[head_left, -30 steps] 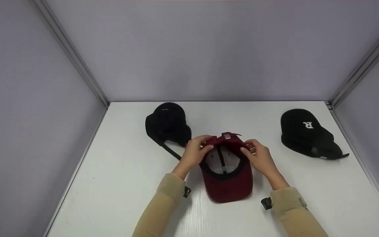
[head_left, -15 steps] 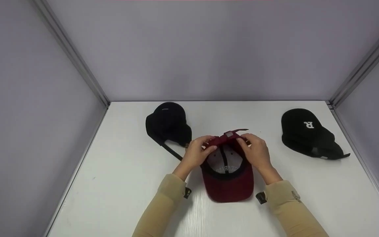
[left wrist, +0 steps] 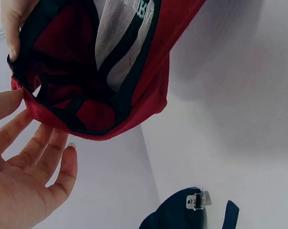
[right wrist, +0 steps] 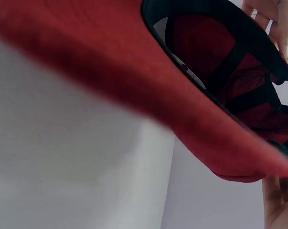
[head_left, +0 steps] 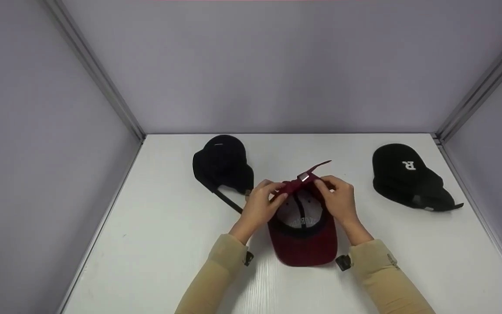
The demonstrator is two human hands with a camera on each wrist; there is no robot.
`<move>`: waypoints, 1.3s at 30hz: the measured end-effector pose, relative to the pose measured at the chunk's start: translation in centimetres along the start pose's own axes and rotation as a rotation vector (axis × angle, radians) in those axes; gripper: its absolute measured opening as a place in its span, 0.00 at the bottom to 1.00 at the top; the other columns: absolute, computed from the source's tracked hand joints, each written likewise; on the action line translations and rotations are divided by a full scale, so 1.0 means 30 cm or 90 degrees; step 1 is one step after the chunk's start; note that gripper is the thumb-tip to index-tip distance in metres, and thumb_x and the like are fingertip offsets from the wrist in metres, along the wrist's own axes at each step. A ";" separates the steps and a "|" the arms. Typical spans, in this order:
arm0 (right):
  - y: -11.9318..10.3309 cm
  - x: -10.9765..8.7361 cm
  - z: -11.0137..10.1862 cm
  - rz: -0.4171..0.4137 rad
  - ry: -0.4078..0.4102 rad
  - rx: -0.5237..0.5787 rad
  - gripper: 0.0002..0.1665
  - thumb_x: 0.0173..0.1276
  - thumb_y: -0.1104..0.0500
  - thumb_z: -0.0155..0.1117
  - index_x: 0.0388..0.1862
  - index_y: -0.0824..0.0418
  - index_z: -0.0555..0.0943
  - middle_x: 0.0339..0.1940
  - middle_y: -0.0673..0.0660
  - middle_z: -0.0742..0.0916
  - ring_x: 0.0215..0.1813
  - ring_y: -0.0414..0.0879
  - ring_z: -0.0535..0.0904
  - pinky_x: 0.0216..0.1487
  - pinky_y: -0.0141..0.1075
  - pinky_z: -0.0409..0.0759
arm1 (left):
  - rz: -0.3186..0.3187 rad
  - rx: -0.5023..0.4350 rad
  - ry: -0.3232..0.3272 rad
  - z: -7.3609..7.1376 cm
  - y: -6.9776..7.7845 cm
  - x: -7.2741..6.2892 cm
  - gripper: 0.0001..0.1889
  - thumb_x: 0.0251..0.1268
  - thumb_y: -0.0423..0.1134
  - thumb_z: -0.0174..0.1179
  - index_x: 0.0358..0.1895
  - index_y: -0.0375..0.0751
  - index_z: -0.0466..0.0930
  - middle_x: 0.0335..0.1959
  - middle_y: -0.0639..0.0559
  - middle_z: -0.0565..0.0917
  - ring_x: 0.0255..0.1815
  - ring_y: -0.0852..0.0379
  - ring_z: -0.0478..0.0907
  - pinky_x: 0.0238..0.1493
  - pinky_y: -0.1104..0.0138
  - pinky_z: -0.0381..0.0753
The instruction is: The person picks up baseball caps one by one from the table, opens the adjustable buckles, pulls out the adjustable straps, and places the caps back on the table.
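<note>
Red cap (head_left: 305, 248): near five o'clock from the head view's centre
Inside it: pale panel (left wrist: 116, 28), dark bands (right wrist: 252, 98)
Left hand (head_left: 259, 206): ten o'clock, pinching its rim
Right hand (head_left: 340, 201): two o'clock, pinching beside the buckle (head_left: 303, 177)

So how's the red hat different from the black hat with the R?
The red cap is being held, but the black R cap lies on the table. From above, the red cap shows its inside; the black R cap shows its outside, with a white R. Both are caps with a strap end sticking out.
</note>
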State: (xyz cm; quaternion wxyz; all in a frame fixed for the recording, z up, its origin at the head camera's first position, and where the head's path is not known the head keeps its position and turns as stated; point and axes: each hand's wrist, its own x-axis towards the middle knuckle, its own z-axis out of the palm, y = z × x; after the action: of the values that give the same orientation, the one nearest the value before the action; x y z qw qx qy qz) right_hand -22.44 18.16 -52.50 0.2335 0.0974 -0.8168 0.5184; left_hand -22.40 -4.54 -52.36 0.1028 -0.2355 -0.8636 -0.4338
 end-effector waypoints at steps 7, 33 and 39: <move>-0.021 -0.003 -0.005 0.003 -0.007 0.011 0.06 0.67 0.60 0.68 0.33 0.62 0.87 0.29 0.52 0.88 0.32 0.41 0.80 0.32 0.25 0.74 | 0.017 0.064 0.063 -0.007 0.044 0.016 0.15 0.69 0.46 0.62 0.50 0.40 0.84 0.43 0.47 0.81 0.45 0.53 0.78 0.48 0.61 0.77; -0.048 -0.015 0.032 -0.085 0.007 0.008 0.03 0.66 0.67 0.68 0.34 0.63 0.87 0.31 0.53 0.88 0.31 0.41 0.81 0.28 0.24 0.76 | -0.056 0.022 -0.027 -0.007 0.159 0.155 0.16 0.73 0.49 0.57 0.47 0.42 0.85 0.27 0.56 0.83 0.26 0.64 0.77 0.29 0.70 0.76; -0.043 -0.014 0.036 -0.127 -0.006 0.037 0.04 0.66 0.65 0.67 0.36 0.62 0.88 0.33 0.53 0.88 0.33 0.42 0.82 0.30 0.32 0.80 | -0.064 0.023 -0.026 0.002 0.156 0.155 0.17 0.72 0.52 0.58 0.47 0.43 0.86 0.26 0.58 0.83 0.24 0.64 0.75 0.28 0.70 0.75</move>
State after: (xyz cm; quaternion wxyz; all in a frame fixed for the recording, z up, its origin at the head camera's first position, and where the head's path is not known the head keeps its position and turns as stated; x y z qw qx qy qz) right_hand -21.86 16.60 -52.07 0.2772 0.1877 -0.7889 0.5154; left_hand -24.13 -0.60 -47.34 0.0673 -0.1988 -0.8840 -0.4177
